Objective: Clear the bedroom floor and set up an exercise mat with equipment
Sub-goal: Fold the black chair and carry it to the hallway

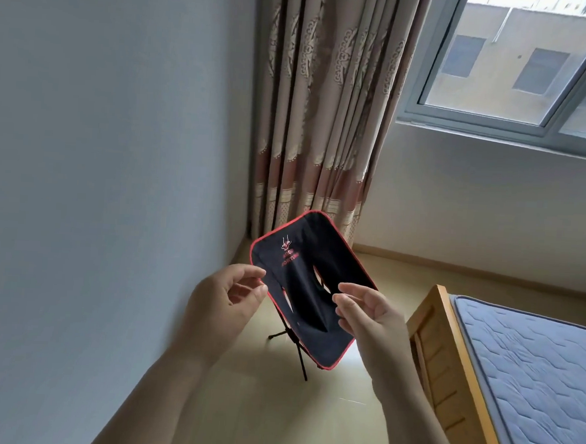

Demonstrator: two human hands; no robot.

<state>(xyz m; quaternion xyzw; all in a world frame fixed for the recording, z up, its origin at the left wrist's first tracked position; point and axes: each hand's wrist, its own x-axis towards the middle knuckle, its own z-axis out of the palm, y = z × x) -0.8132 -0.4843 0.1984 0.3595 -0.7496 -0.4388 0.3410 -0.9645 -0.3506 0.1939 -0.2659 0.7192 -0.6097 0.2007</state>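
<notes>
Hiding the folding chair (309,291) edges, left hand (227,298) and right hand (368,315) hovering loosely open, bed (529,373) lying at 4 o'clock, curtain (325,114) hanging at 12.

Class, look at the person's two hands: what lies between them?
In the head view, the black fabric folding chair with red trim sits between the left hand and right hand. Both hands are open and neither clearly grips it.

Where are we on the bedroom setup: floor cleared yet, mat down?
Early stage. Done: nothing visible; no mat or equipment in view. In hand: the left hand and right hand are open at either side of the folding camp chair, standing on the floor near the curtain. Left: move the chair, lay the mat, add equipment.
</notes>
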